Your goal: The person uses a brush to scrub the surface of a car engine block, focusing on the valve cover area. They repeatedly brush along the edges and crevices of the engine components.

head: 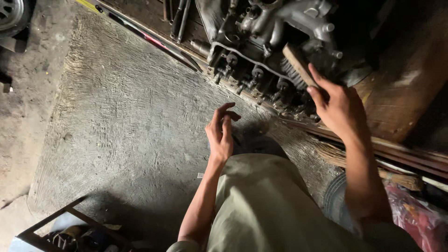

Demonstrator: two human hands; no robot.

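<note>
My right hand point(339, 108) grips a wooden-backed brush point(297, 66) with dark bristles, pressed against a greasy metal engine part point(270, 32) that rests on a wooden bench at the upper right. The bristles touch the row of valve springs along the part's lower edge. My left hand point(220, 132) hangs free over the concrete floor, fingers loosely curled and apart, holding nothing. It sits a little below and left of the engine part. My knee in olive trousers point(261, 205) fills the lower middle.
Rough grey concrete floor point(130, 121) spreads to the left. Long metal rods point(177, 18) lie on the bench at the top. A wheel point(11, 14) shows at the top left corner. A metal frame point(51, 224) sits at the bottom left, and a red bag point(415, 219) at the bottom right.
</note>
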